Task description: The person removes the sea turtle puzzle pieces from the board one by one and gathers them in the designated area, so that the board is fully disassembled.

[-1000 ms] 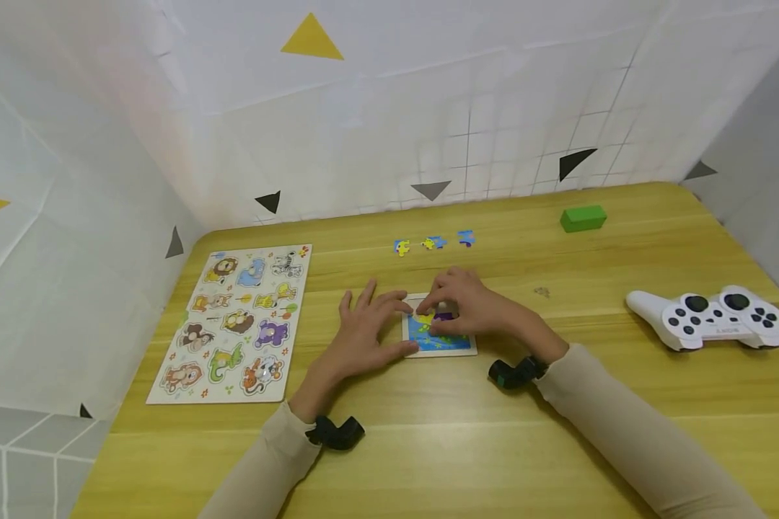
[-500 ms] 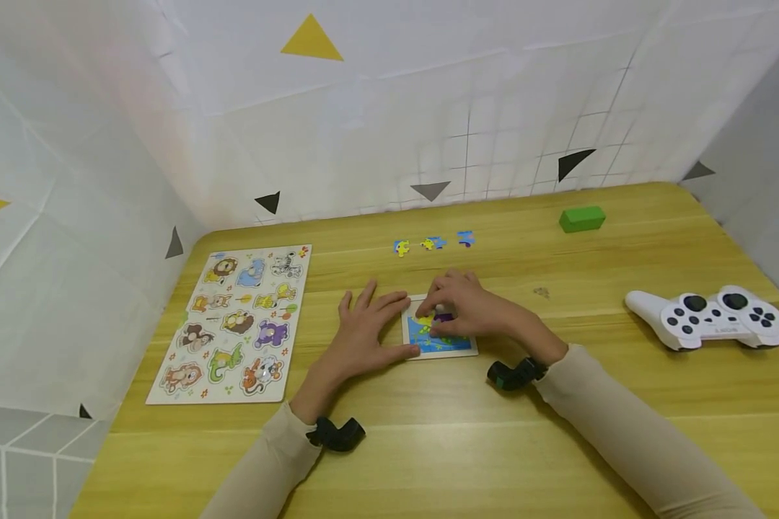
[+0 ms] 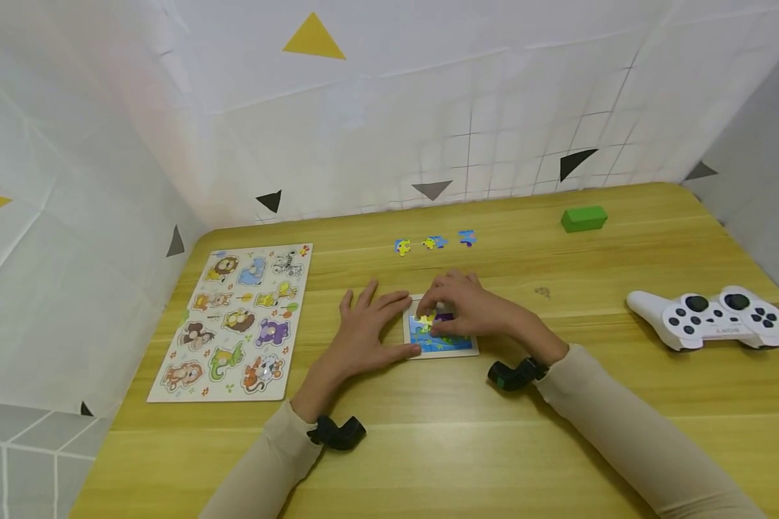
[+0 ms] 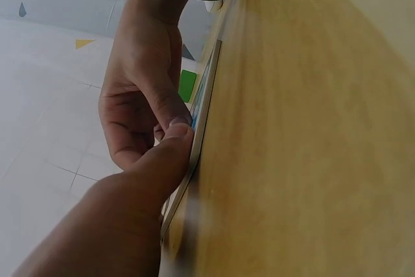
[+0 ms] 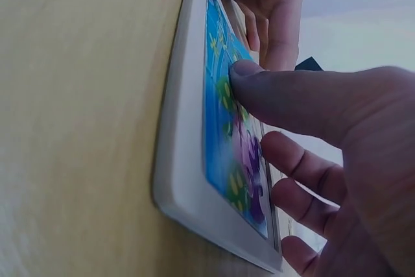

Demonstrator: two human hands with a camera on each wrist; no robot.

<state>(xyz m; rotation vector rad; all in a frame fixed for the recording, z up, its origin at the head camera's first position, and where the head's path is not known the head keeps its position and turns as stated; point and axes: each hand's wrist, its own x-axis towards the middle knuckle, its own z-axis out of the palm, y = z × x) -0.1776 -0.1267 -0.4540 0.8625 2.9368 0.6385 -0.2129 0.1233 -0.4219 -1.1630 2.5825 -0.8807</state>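
Head view: the right hand [image 3: 464, 306] bends over the puzzle tray [image 3: 441, 355], its grip narrow, index finger and thumb drawn close together above the picture. Whether a piece is pinched between them I cannot tell. In the right wrist view that thumb presses on the blue part of the picture and the other fingers curl by the far rim. The left hand [image 3: 366, 331] is spread, holding nothing, its index fingertip at the tray's upper left corner and its thumb on the lower left rim.

The tray lies flat on the desk [image 3: 428, 447] between the hands. Inside its pale frame sit joined blue, yellow, green and purple pieces; the upper part is largely hidden by the right hand.

Beyond the tray, three loose puzzle pieces lie in a row: a yellow and blue one [image 3: 402, 247], a second [image 3: 434, 243] in similar colours, and a blue and purple one [image 3: 467, 238].

To the left is a white animal board [image 3: 230, 288] bearing eleven figures, among them a lion, a zebra and a crocodile. At the right stand a green block [image 3: 584, 219] near the back edge and, nearer, a white game controller [image 3: 710, 321].
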